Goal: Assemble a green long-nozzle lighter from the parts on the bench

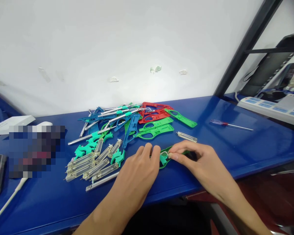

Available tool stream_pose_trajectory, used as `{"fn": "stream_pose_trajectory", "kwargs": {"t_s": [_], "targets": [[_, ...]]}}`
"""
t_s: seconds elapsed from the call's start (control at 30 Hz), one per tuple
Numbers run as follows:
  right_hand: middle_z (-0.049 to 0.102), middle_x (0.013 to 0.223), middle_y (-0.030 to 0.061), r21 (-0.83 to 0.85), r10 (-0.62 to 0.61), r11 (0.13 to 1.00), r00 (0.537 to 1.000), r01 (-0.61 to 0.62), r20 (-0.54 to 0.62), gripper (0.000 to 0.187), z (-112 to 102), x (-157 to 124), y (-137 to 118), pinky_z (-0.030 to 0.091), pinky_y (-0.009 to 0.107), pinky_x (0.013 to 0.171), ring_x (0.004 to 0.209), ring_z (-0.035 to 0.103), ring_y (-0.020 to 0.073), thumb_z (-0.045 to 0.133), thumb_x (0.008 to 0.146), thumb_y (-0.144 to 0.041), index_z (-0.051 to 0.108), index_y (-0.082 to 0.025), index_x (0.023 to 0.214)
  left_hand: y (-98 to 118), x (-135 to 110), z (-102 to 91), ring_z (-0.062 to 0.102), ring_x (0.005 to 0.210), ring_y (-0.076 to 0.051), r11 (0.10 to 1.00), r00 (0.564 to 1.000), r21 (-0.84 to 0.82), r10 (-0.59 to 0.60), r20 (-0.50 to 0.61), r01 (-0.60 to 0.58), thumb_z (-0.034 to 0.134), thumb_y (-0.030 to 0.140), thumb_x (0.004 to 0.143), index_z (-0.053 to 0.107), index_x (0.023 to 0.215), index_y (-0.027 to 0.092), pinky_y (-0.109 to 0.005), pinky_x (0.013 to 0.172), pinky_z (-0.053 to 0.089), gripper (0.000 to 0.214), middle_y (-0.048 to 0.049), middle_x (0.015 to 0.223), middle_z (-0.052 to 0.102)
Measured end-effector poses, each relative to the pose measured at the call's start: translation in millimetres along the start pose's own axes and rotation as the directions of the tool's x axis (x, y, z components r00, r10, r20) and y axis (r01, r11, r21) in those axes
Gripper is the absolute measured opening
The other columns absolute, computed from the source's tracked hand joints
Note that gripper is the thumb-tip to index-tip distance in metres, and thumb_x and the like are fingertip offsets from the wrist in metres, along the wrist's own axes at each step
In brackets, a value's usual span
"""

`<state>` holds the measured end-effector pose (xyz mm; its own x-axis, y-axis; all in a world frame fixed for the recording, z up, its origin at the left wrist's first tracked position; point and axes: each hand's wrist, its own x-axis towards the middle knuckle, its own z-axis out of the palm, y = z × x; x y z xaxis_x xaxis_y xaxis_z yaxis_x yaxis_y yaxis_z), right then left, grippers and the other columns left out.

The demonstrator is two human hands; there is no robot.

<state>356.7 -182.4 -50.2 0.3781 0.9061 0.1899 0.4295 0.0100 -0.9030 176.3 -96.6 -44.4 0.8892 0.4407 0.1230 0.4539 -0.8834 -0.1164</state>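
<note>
I note a green casing near the front edge of the blue desk, between my hands, with a teal trigger and white wire in it. My right hand has thumb and forefinger pinched on the wire. My left hand curls over the casing's left side; its grip I cannot tell. Clear tubes lie to its left.

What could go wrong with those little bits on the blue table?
The thin white wire the right hand seems to pinch might slip or bend against the green shell. The loose clear tube just beyond that hand could get knocked. The silver rod near the left hand might shift if bumped.
</note>
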Motion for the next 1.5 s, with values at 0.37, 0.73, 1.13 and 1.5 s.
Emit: {"fn": "stream_pose_trajectory", "kwargs": {"t_s": [0.37,0.73,1.13,1.5], "targets": [[0.079,0.087,-0.0064,-0.112,-0.075,0.991,0.997,0.076,0.014,0.012,1,-1,2,0.051,0.028,0.086,0.09,0.073,0.018,0.072,0.094,-0.035,0.079,-0.035,0.104,1,0,0.4,0.063,0.09,-0.025,0.999,0.999,0.006,-0.037,0.004,0.037,0.049,0.005,0.101,0.044,0.106,0.022,-0.037,0.07,0.06,0.018,-0.0048,0.101,0.056],[0.075,0.112,-0.0019,-0.271,-0.281,0.921,0.959,0.281,0.04,0.015,9,-5,6,0.05,0.037,0.095,0.104,0.069,0.0229,0.076,0.093,-0.033,0.071,-0.033,0.107,-1,0,5.9,0.062,0.085,-0.025,0.999,0.997,-0.043,-0.035,-0.071,0.032,0.042,0.009,0.105,0.045,0.105,0.022,-0.037,0.067,0.059,0.013,-0.0037,0.095,0.054],[0.079,0.108,-0.0009,-0.312,-0.258,0.915,0.965,0.257,0.04,0.007,14,-7,9,0.053,0.041,0.096,0.102,0.072,0.0234,0.074,0.095,-0.03,0.075,-0.03,0.102,-2,-3,5.4,0.063,0.093,-0.027,0.979,0.996,-0.197,-0.072,-0.049,0.061,0.041,0.009,0.105,0.05,0.112,0.02,-0.043,0.075,0.059,0.016,-0.006,0.105,0.059],[0.082,0.11,-0.0015,-0.284,-0.245,0.929,0.97,0.239,0.015,0.011,12,-10,4,0.057,0.037,0.097,0.104,0.076,0.024,0.073,0.095,-0.032,0.079,-0.031,0.104,-13,-6,-2.6,0.065,0.101,-0.024,0.895,0.988,-0.423,-0.152,0.0,0.138,0.041,0.001,0.1,0.064,0.119,0.019,-0.04,0.087,0.055,0.035,-0.0066,0.112,0.061]]}}
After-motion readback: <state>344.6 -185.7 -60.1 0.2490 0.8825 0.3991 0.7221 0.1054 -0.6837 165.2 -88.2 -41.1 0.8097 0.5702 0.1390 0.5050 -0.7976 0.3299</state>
